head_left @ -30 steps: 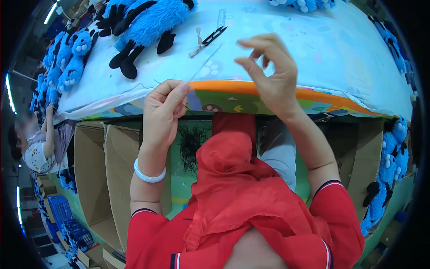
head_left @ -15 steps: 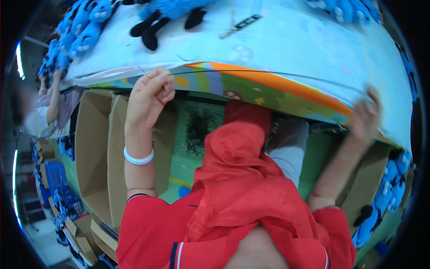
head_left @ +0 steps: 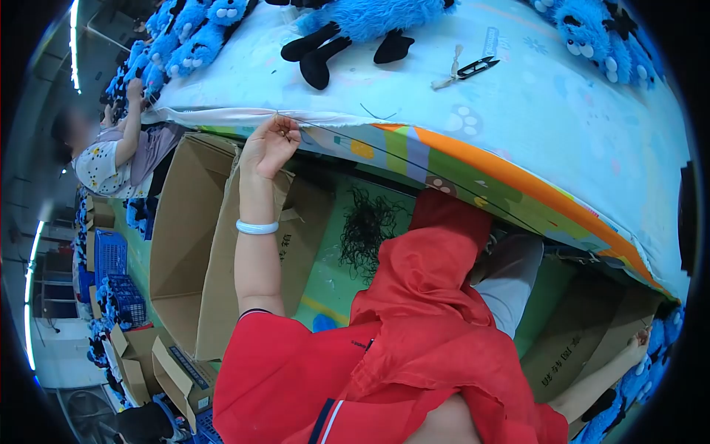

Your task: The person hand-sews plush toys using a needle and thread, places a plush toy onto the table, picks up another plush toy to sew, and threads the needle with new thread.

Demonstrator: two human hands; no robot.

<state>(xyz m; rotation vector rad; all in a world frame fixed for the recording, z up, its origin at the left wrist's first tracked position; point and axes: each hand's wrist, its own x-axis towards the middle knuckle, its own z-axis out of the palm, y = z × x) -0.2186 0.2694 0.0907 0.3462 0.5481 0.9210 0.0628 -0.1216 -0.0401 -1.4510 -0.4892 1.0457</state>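
My left hand [head_left: 274,144] is raised at the near edge of the table, its fingertips pinched on a dark thread [head_left: 418,164]. The thread runs taut, slanting down to the right across the table's hanging cover. Low at the far right, my right hand [head_left: 640,342] is closed at the end of the stretched arm, on the thread's line; its fingertips are small and partly unclear. Black thread snips [head_left: 478,68] with a pale cloth strip tied on lie on the table. Beyond my left hand lies a furry blue plush toy [head_left: 370,21] with black limbs.
Blue plush toys are piled at the back left [head_left: 200,44] and back right [head_left: 592,37]. An open cardboard box [head_left: 192,237] stands left of my legs, another [head_left: 584,340] at right. Black thread scraps [head_left: 366,229] litter the green floor. A co-worker [head_left: 111,159] sits at left.
My right hand has swung down and outward to the right, drawing the thread into a longer slanting line. My left hand keeps its pinch by the table edge. The view has shifted.
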